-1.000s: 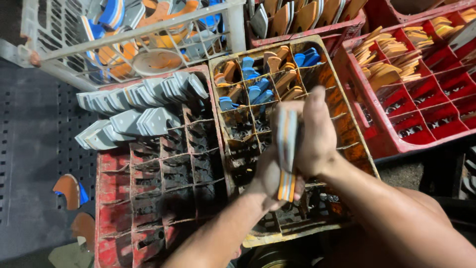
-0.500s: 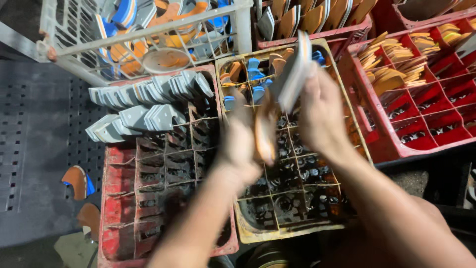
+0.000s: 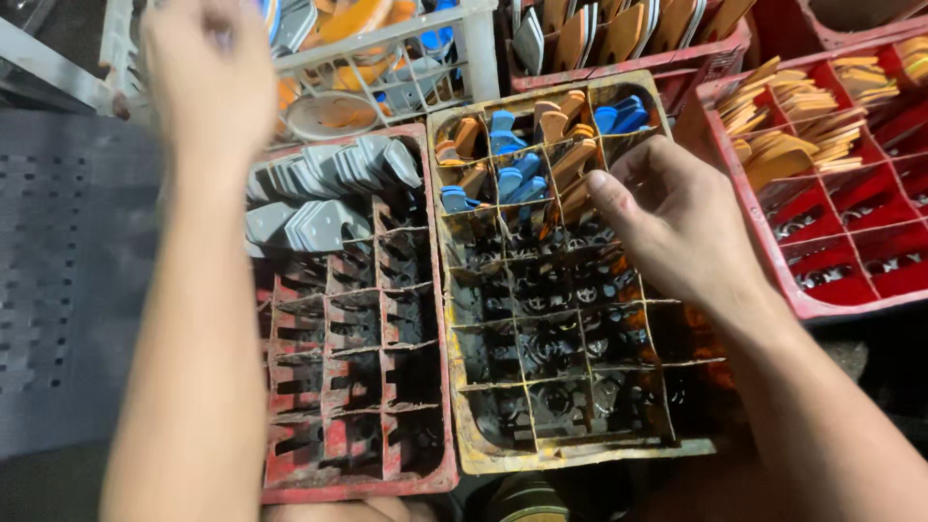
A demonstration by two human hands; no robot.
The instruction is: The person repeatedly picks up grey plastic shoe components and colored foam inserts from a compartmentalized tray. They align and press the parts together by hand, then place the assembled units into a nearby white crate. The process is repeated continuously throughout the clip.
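The right hand (image 3: 677, 227) rests over the upper rows of a yellow divided crate (image 3: 570, 449), fingers curled loosely downward into a compartment just beside a stack of orange flat pieces (image 3: 572, 164). Whether the fingertips pinch a piece or only touch one cannot be told, since the palm hides them. The crate is grimy, its yellow walls worn dark, and its grid of thin partitions splits it into small square cells. Only the rows beyond the fingertips hold pieces: blue flat pieces (image 3: 510, 179) and orange ones standing on edge, too crowded to count. The cells under and behind the wrist show only dark bottoms with round holes.

The left hand (image 3: 208, 82) is raised and blurred, well away to the far left of the right hand, over the edge of a white wire-sided crate (image 3: 454, 48) holding jumbled orange and blue pieces. Its fingers look loosely closed, but the blur makes its state unclear, and nothing can be seen in it.

Four divided crates show in all: the yellow one, a red crate (image 3: 358, 387) to its left with two rows of grey flat pieces (image 3: 319, 193) in its far cells, a second red crate (image 3: 860, 280) to the right with tan pieces (image 3: 783, 145), and another red one (image 3: 628, 72) cut off at the top edge.
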